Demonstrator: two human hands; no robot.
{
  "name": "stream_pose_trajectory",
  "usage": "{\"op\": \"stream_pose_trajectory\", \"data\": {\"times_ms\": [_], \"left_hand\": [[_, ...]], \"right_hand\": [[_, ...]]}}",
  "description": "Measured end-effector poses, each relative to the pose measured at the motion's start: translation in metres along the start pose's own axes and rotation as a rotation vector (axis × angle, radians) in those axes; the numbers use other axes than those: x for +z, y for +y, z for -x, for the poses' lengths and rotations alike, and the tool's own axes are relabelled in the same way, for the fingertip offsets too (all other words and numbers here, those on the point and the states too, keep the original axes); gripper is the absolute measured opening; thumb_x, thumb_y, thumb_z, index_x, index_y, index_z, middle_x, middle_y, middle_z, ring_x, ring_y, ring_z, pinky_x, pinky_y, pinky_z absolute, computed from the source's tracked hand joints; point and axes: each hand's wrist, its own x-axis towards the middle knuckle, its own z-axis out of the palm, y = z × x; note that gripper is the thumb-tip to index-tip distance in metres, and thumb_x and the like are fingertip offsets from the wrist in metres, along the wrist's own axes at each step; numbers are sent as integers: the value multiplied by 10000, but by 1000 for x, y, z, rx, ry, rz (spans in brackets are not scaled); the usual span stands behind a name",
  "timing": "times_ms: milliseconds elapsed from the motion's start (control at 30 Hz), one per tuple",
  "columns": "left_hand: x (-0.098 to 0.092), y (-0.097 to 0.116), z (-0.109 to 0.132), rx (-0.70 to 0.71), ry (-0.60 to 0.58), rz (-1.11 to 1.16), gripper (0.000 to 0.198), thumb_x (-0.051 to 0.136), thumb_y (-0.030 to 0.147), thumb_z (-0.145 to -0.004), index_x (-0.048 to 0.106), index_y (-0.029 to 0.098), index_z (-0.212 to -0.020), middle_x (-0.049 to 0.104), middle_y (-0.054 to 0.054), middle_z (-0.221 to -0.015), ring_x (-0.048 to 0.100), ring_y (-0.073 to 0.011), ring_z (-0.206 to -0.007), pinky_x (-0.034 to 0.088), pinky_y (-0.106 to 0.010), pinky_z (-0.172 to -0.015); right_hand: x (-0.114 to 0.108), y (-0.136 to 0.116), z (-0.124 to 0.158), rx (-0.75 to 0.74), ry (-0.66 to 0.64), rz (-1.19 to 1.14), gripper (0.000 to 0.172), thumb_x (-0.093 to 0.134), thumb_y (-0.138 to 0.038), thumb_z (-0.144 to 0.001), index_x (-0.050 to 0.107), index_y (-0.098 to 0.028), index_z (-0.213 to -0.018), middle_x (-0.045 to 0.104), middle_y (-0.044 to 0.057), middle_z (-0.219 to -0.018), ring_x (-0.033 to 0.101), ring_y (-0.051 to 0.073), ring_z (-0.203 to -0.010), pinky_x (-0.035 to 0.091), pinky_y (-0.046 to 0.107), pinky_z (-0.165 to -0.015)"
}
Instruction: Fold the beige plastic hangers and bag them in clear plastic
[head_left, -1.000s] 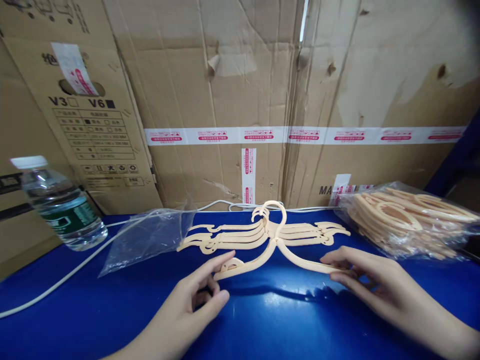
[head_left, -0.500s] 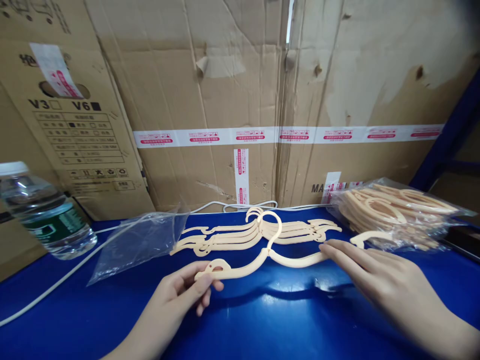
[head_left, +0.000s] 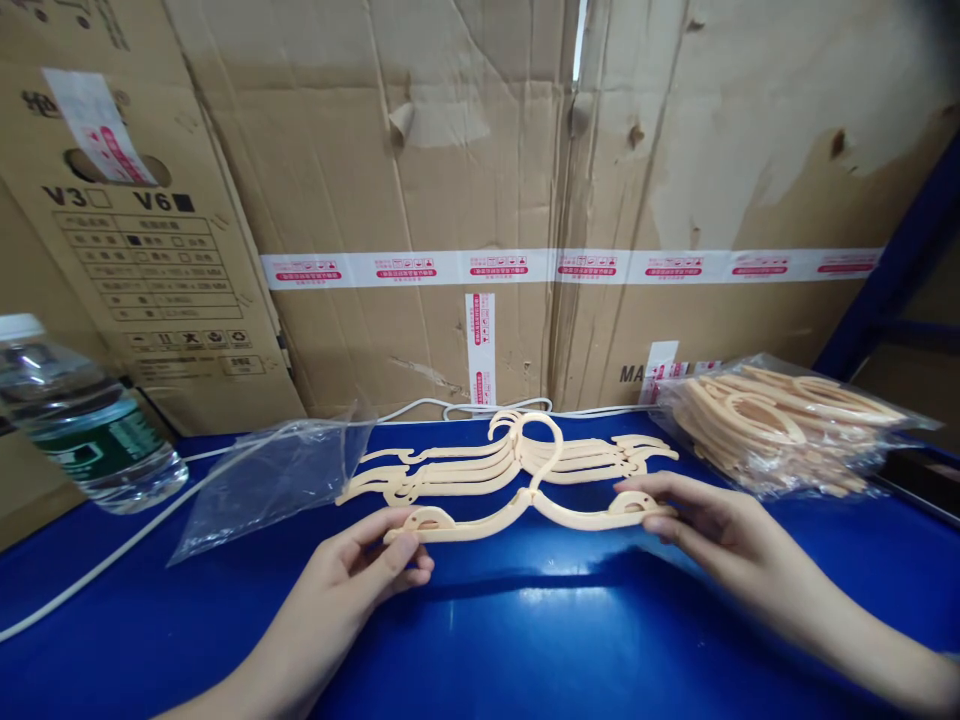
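Note:
A beige clothes hanger [head_left: 484, 526] is stretched between my two hands, its hook curving upward in the middle. My left hand [head_left: 367, 565] pinches its left end between thumb and fingers. At the other end, my right hand [head_left: 709, 525] has thumb and fingers closed on the tip of the right arm. Both arms of this hanger are spread out, each with a small loop near the end. Just behind it, several more beige hangers [head_left: 457, 468] lie in a row on the blue table [head_left: 525, 640], partly hidden by the held hanger's hook.
Bagged hangers [head_left: 772, 420] lie at the back right, beside a dark flat object [head_left: 926, 485]. An open clear plastic bag [head_left: 262, 485] and a water bottle [head_left: 90, 430] are on the left. A white cable [head_left: 97, 570] crosses the table. Cardboard [head_left: 420, 340] stands behind.
My right hand has gone from fingers extended over the hanger's right arm to gripping its end. That arm's end loop now shows, and the hanger sits slightly lower. My left hand keeps its hold.

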Motion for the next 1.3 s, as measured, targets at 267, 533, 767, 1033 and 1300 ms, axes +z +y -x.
{"op": "stream_pose_trajectory", "data": {"times_ms": [267,533,767,1033,1300], "left_hand": [[3,-4,0,133,-102,-166,361,707,472,-831,691,236,-1104,676,-36,-892,631,-176,-806,587,-198,-622],[19,-8,14,211,-116,-67,291,704,395,-844,500,280,-1017,504,39,-838,570,-129,-666,581,-202,-430],[19,-11,19,162,-257,-82,230,657,362,-887,528,197,-793,542,16,-818,578,-104,-650,576,-190,-541],[11,-11,32,191,-412,-205,363,657,324,-884,633,367,-1243,426,-35,-1480,547,-302,-1219,566,-336,-887],[10,-12,41,132,-448,-142,463,726,422,-823,631,388,-1274,392,-33,-1536,584,-335,-1178,525,-470,-962]], "right_hand": [[18,-13,-2,206,-139,-435,390,652,-459,-876,579,-181,-1139,644,23,-793,589,143,-672,494,260,-620],[34,-33,23,145,-462,-570,250,637,-384,-917,565,-287,-1135,668,48,-1135,641,198,-1026,521,334,-902],[18,-35,38,28,-635,-136,471,604,-338,-930,500,-454,-1374,509,-24,-1445,441,276,-1349,367,451,-1121],[19,-33,36,-3,-572,-132,546,639,-321,-908,458,-432,-1411,444,-2,-1487,412,288,-1355,361,460,-1093],[18,-31,41,-21,-550,-148,614,681,-250,-870,454,-441,-1408,434,-8,-1486,378,312,-1358,369,474,-1076]]}}
